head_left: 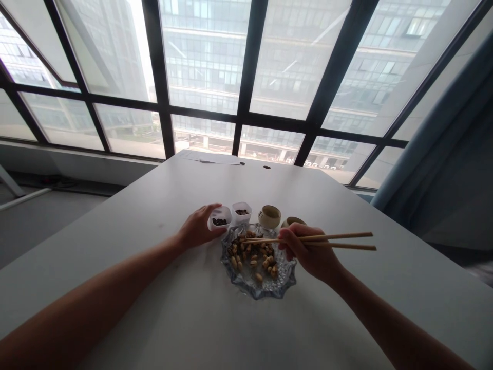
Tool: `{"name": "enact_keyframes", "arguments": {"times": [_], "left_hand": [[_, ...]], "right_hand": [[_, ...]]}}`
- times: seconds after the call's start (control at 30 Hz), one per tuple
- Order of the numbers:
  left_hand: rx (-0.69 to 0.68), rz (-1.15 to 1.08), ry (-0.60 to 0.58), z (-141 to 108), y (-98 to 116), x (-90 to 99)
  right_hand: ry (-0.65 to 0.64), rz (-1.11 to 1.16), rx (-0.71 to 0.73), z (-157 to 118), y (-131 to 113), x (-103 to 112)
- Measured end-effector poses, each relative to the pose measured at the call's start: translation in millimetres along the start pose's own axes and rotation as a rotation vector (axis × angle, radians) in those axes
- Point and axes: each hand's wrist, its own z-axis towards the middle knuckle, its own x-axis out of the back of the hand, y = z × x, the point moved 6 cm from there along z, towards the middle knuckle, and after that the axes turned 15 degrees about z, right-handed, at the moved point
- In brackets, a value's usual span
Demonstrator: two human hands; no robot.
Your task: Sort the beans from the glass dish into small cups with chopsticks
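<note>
Forearms (131, 275) slant inward from the near corners. Glass bowl (262, 294) on the desk (185, 318), peanuts (234, 263) inside. Your right hand (314, 254), on its right, closes round two chopsticks (346, 236), tips leftward over the peanuts. Farther left, your left hand (198, 226) curls thumb and fingers about a white tub (222, 213). Second tub (242, 206) just beside.

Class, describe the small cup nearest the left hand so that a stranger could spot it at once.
On the white table, find the jagged-rimmed glass bowl of nuts. Just past its far-left edge is a small translucent cup holding black pieces. Unlike the similar cup to its right, it has the left hand curled around it.
</note>
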Motion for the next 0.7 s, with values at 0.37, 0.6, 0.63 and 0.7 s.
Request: {"name": "enact_keyframes", "arguments": {"times": [0.37,0.6,0.63,0.7], "left_hand": [[-0.007,0.0,0.021,0.0,0.3,0.9],[-0.005,-0.001,0.024,0.1,0.3,0.8],[-0.006,-0.002,0.026,0.2,0.5,1.0],[-0.006,-0.005,0.026,0.3,0.9,1.4]], "right_hand": [[-0.204,-0.117,0.29,-10.7,-9.2,-34.8],[0.018,0.051,0.073,-5.9,13.6,-13.1],[0.055,0.098,0.03,-4.1,17.0,-10.6],[0.133,0.183,-0.038,-0.5,21.8,-5.5]]}}
